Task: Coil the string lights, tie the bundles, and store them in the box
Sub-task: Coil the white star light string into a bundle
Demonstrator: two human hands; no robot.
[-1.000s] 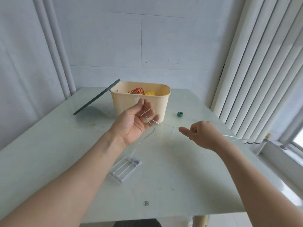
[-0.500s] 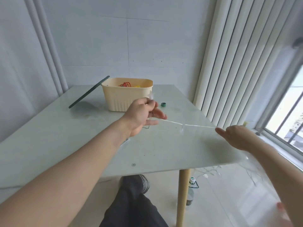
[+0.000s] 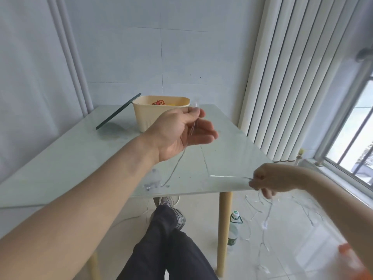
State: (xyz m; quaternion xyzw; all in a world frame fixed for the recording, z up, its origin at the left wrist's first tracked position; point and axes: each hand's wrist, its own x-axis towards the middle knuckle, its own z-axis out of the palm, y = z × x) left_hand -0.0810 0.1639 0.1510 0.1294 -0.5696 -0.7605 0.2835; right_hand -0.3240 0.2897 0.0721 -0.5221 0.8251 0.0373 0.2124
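Both hands have hold of the string lights (image 3: 182,156), a thin clear wire. My left hand (image 3: 177,132) is raised over the table (image 3: 60,156) with its palm turned inward; the thumb and forefinger pinch the wire at the top of the hand while the other fingers lie straight and loose. From that pinch one strand drops down past the palm to a blurred clear piece lying at the table's near edge, and I cannot make out what that piece is. My right hand (image 3: 270,179) sits lower and off to the right of the left grip, just past the table's near corner, fingers curled closed around the wire. Below this grip the rest of the wire hangs and sprawls in loose loops over the floor. Beyond the left grip stands the box (image 3: 147,118), cream plastic, open, with a red coil showing inside it. A dark lid (image 3: 118,112) leans tilted against the box's left side
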